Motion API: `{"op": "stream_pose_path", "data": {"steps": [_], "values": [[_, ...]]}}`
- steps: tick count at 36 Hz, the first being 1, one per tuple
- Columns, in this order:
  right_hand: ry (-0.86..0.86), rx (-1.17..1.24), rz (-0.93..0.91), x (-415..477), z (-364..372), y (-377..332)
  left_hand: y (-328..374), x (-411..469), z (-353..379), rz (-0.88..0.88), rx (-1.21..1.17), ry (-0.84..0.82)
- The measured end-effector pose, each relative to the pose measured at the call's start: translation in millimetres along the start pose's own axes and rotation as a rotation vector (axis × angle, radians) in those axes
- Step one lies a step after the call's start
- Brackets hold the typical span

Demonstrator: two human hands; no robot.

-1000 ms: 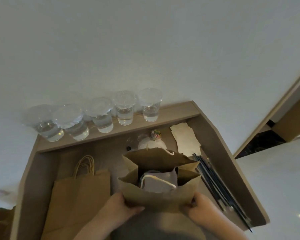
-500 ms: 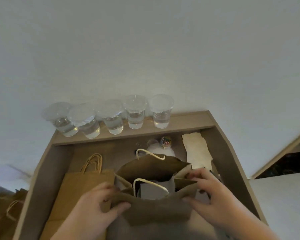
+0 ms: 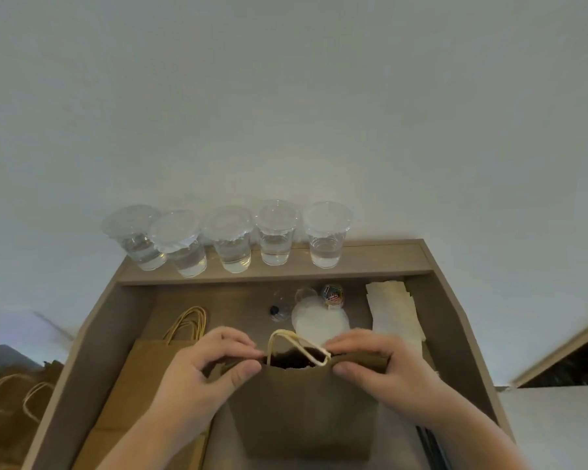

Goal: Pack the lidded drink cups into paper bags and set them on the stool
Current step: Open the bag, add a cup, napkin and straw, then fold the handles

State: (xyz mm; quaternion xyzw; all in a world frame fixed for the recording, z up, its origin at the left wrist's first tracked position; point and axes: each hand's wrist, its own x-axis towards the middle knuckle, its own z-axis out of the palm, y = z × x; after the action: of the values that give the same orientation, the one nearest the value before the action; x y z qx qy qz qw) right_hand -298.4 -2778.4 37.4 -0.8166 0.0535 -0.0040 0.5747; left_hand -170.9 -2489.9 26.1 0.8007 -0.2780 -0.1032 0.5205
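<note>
A brown paper bag (image 3: 306,408) stands upright on the desk in front of me. My left hand (image 3: 197,378) pinches its top edge on the left, and my right hand (image 3: 384,371) pinches it on the right, pressing the mouth nearly closed. A pale cord handle (image 3: 296,344) sticks up between my hands. What is inside the bag is hidden. Several clear lidded cups (image 3: 275,232) with water stand in a row on the raised back ledge.
A stack of flat paper bags (image 3: 150,381) lies at the left on the wooden desk (image 3: 455,334). Napkins (image 3: 394,310), a white lid (image 3: 319,320) and a small jar of clips (image 3: 333,295) sit behind the bag. More bags (image 3: 11,401) stand off the desk's left side.
The bag's mouth has gone from wide open to pressed nearly closed. Both hands moved up from its lower sides to its top edge. The view tilted down.
</note>
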Motion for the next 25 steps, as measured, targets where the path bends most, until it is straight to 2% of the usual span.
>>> {"op": "stream_pose_path", "data": {"steps": [3,10,13,18,20,22,23,25], "values": [[0.048,0.055,-0.01,2.0,3.5,1.1,2.4,-2.6,-1.0,-0.034,-0.073,0.034],[0.048,0.115,-0.015,6.6,9.6,3.7,6.0,-10.1,0.8,-0.028,-0.016,0.075],[-0.018,0.105,0.023,9.9,6.1,5.7,8.4,-11.5,-0.3,-0.018,0.034,0.088],[-0.224,0.0,-0.004,7.0,-5.5,8.3,5.6,-15.1,-6.6,-0.061,0.013,0.095],[-0.26,0.088,-0.032,9.5,-12.6,10.3,2.2,-16.5,-9.2,-0.08,0.011,0.086],[-0.193,0.342,0.037,21.3,-17.3,17.2,0.2,-18.1,-9.9,-0.098,0.002,0.082],[-0.128,0.372,0.077,32.3,-17.7,25.7,-0.6,-19.2,-9.9,-0.107,-0.007,0.078],[0.046,0.153,0.153,63.5,-13.8,51.0,-2.0,-21.0,-9.9,-0.113,-0.019,0.068]]}}
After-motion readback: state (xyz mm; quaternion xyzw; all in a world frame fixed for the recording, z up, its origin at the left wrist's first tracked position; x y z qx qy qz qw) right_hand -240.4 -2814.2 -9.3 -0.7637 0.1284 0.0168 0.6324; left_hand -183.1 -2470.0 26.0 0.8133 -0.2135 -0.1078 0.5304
